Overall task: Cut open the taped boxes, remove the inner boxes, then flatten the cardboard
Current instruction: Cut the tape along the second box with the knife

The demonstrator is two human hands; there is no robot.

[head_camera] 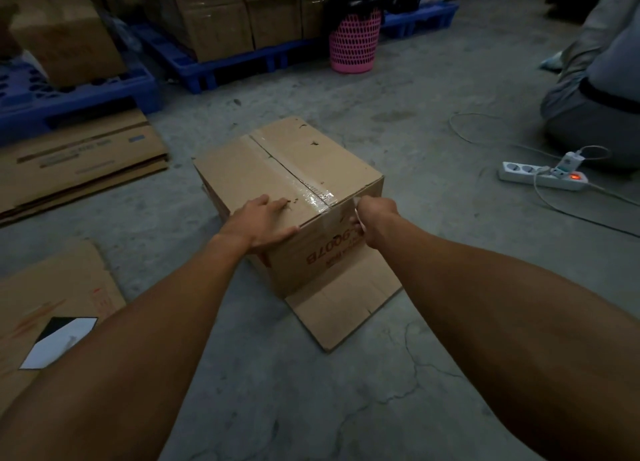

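Observation:
A taped cardboard box (277, 163) stands on the concrete floor, with clear tape (294, 180) running along its top seam and over the near edge. My left hand (266, 218) lies flat on the near left corner of the top, fingers straight. My right hand (375, 218) is curled at the near face of the box, right of the tape end, gripping a small pale cutter (358, 220) that is mostly hidden by the fingers. A loose cardboard flap (343, 305) lies flat on the floor at the box's near base.
Flattened cardboard (79, 163) lies at the left, with more (52, 308) at the near left. Blue pallets (242, 62) with stacked boxes stand behind, beside a pink basket (353, 41). A white power strip (540, 176) with cables and a seated person (595, 80) are on the right.

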